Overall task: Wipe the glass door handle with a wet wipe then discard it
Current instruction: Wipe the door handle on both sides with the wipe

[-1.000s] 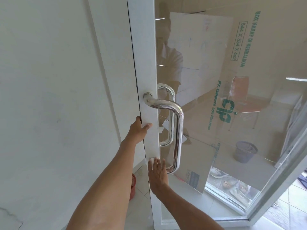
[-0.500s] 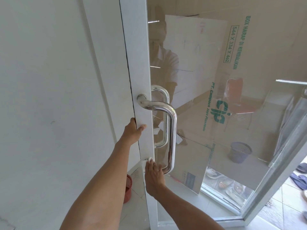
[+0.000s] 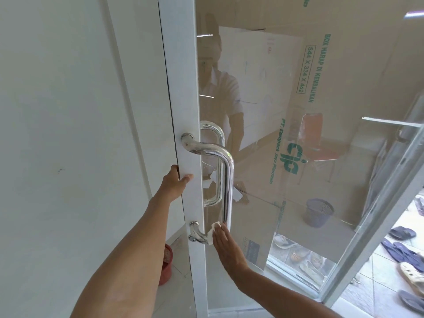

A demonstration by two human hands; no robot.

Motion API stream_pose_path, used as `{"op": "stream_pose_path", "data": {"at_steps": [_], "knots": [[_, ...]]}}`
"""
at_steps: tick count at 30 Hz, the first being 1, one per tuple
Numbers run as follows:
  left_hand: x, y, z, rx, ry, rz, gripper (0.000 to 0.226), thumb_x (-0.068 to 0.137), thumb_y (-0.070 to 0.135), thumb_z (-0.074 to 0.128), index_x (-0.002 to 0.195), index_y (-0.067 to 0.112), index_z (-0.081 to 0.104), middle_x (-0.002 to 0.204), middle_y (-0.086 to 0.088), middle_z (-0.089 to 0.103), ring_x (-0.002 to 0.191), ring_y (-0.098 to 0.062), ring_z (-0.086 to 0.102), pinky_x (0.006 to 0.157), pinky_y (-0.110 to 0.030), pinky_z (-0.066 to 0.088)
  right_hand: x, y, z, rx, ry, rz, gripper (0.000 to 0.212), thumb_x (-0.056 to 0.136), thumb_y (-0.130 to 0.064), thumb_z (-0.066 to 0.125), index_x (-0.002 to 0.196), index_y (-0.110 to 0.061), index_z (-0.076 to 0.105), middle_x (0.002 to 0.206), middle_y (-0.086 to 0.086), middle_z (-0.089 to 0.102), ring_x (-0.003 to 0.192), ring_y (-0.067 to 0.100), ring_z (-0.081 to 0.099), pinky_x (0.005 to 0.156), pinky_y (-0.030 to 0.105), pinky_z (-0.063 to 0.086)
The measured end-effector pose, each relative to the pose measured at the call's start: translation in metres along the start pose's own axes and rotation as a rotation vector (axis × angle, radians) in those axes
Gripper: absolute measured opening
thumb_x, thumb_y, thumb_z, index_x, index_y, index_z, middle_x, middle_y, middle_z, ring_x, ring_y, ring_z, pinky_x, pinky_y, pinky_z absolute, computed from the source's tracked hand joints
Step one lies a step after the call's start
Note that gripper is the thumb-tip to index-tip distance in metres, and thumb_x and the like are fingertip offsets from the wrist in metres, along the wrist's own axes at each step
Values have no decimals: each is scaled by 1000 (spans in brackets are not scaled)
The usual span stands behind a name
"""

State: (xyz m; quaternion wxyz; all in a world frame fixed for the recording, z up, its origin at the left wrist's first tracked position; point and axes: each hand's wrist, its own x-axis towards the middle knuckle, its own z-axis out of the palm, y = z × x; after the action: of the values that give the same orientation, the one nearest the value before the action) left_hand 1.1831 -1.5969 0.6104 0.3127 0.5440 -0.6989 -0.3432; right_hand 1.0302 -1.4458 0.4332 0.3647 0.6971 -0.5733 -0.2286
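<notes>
Head view of the door. The left hand point(image 3: 175, 183) is gripping the edge of the door point(image 3: 181, 88). Its thumb is lying on the front face of the white frame, and its fingers are curling round the edge, out of sight.

The right hand point(image 3: 226, 245) is reaching up from below with its fingers straight and close together. It is pressing the wipe point(image 3: 214, 232) against the lower bend of the handle point(image 3: 227, 180), where the upright bar is turning in toward its lower mount. The wipe is white and crumpled. Part of it is showing at the fingertips and along the thumb side, and the rest is lying hidden under the fingers.

The handle is a chrome D-shaped bar, sitting on two mounts on the frame just beside the glass point(image 3: 257, 53). A twin bar is showing through the pane on the far side.

A red basket point(image 3: 166, 265) is standing on the floor between wall and door edge. Through the glass, a cardboard sheet point(image 3: 325, 92) with green print is leaning upright, with a red chair point(image 3: 314, 138) and a dark basket point(image 3: 319, 212) near it. Sandals point(image 3: 401, 234) are lying on the tiles at right.
</notes>
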Motion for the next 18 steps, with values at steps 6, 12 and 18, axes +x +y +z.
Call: {"op": "stream_pose_path", "data": {"at_steps": [6,12,18], "knots": [[-1,2,0,12,3,-4,52,94,37,58,133,8,40,132,-12,55,118,-31,54,87,-31,41,-18,32,6,-94,27,158,108,85,-64,50,150,-4,-12,155,23,-23,143,36,-22,117,53,-1],[0,3,-1,8,1,-11,50,94,36,58,132,8,41,132,-11,56,118,-31,55,91,-35,43,19,77,-46,573,374,466,103,75,-42,67,153,-5,8,161,12,-2,149,25,2,117,55,7],[2,5,1,42,8,-20,51,94,38,57,132,9,40,132,-12,55,119,-32,53,94,-37,42,49,86,-86,965,475,682,108,75,-52,58,152,-3,0,161,15,-3,149,27,0,119,51,2]]}}
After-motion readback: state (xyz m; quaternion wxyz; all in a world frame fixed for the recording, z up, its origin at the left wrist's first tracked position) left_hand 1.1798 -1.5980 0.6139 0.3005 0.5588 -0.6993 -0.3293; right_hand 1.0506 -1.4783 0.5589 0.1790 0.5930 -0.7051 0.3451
